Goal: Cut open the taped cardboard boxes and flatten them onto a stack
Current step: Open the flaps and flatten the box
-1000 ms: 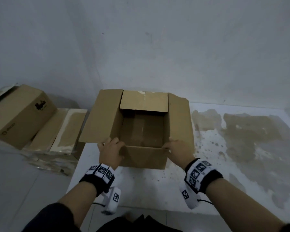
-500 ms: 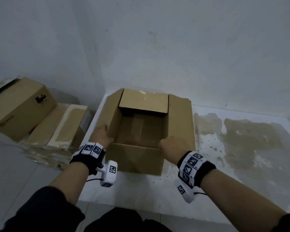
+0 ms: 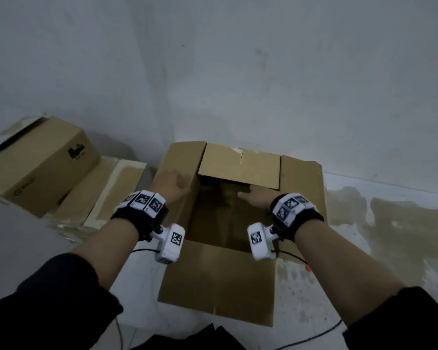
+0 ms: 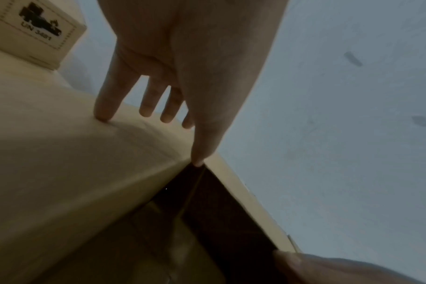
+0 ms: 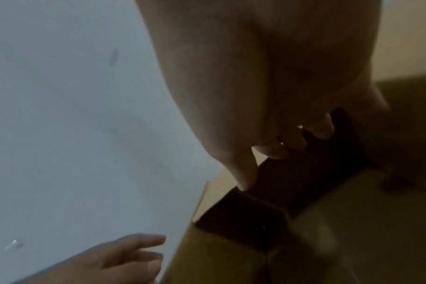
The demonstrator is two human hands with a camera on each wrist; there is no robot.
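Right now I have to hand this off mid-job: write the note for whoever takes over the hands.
Left hand: open, fingers on the open box's left flap.
Right hand: reaching inside toward the far flap; grip unclear.
Open box sits upright on the stained white surface.
Done: top is open, all four flaps out.
Left: flatten it and stack it.
Closed box and flat cardboard lie left.

Dim, flat, bluish light throughout; soft shadows darken the box (image 3: 228, 223) interior. Both wrist views are blurred, noisy, and bent at the edges.
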